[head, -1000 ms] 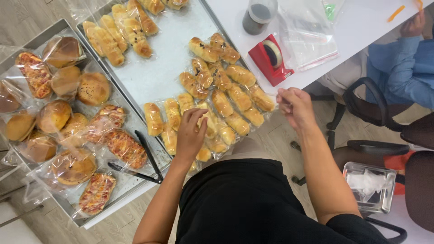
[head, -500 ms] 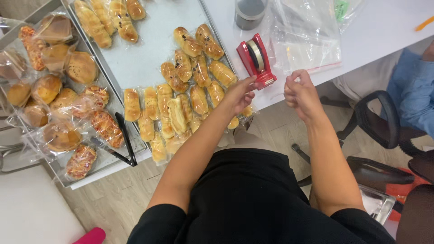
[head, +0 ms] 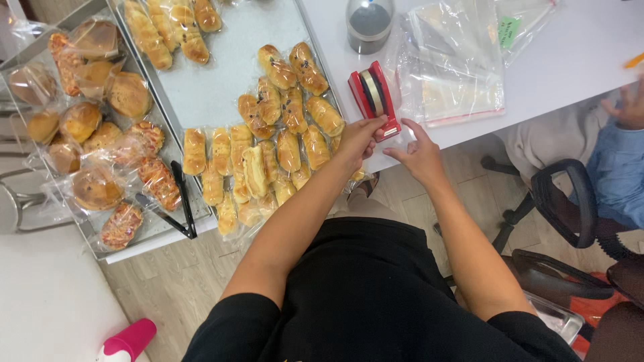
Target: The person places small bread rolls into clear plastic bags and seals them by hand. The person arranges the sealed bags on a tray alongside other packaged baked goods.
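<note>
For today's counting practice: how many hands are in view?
3. The left hand touches the red tape dispenser; the right hand is just beside it; another person's hand is at the right edge. Others may be hidden.

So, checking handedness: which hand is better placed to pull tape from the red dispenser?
Probably the right hand: it sits free beside the red dispenser, whose near end the left hand pinches.
</note>
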